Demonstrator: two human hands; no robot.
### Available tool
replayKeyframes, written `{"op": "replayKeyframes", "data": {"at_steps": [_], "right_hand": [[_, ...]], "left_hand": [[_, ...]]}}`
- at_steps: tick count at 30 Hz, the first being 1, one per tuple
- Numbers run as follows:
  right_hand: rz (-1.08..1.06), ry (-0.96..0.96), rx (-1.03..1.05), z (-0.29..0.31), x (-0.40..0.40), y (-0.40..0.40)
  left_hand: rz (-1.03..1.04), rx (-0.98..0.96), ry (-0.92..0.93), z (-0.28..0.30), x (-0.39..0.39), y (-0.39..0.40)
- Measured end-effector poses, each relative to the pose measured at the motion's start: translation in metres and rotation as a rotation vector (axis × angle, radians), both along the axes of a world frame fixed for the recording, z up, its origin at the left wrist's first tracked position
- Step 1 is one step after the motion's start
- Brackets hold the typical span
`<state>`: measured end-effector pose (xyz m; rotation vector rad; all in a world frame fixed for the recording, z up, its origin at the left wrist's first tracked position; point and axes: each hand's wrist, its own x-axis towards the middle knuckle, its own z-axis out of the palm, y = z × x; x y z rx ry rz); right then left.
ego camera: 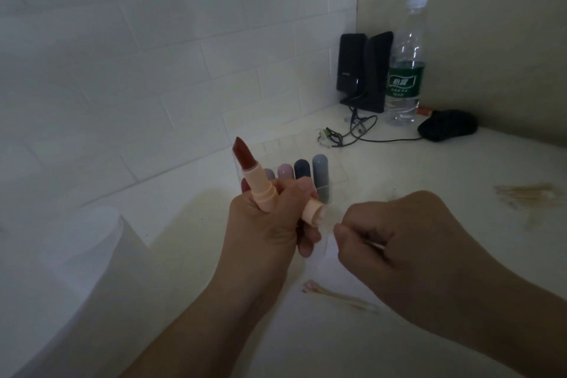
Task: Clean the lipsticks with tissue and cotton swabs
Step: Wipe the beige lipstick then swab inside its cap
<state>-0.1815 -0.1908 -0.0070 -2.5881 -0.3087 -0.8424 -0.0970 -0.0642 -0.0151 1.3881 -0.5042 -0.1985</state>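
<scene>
Step in hand: by my reading, cleaning one lipstick with a cotton swab, worked at the base end of the tube rather than at the red stick.
Left hand (270,221): fingers curled tight round the peach lipstick (260,184), held up above the tabletop (445,169), tilted so the extended dark red stick points up and to the left and the base points right.
Right hand (395,236): curled into a loose fist just right of the tube's base, thumb and forefinger pinching something thin; a pale stick shows between the fingers, probably a cotton swab. A small clear or whitish bit sits between this hand and the base, too blurred to name.
Other lipsticks (302,170): a row of capped tubes, grey, pink, dark blue and pale grey, stands upright on the tabletop just beyond the left hand.
Used cotton swabs (337,296): several lie on the near tabletop below the hands, their left tips stained pink.
Tissue roll (92,242): a white roll at the near left, a sheet trailing from it toward the viewer.
Far corner: black speakers (362,70), a water bottle (405,67) and a black mouse (446,126) with its cable.
Next move calls for: a light, steady touch at the base rim, the left hand turning the tube so the tip reaches all round, and care that the exposed red stick touches nothing.
</scene>
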Motion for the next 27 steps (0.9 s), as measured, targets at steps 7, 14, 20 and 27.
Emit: {"op": "replayKeyframes", "data": {"at_steps": [7, 14, 20, 27], "right_hand": [[-0.002, 0.076, 0.042, -0.002, -0.002, 0.008], [0.114, 0.146, 0.539, 0.010, -0.004, 0.002], [0.024, 0.009, 0.368, 0.010, -0.004, -0.010], [-0.014, -0.030, 0.151, 0.002, 0.001, -0.006]], "left_hand": [[-0.003, -0.020, -0.009, -0.002, 0.002, 0.001], [-0.044, -0.115, 0.040, 0.000, 0.003, -0.001], [-0.043, -0.145, 0.098, -0.002, 0.006, -0.001], [-0.032, -0.127, 0.019, -0.003, 0.005, -0.003]]}}
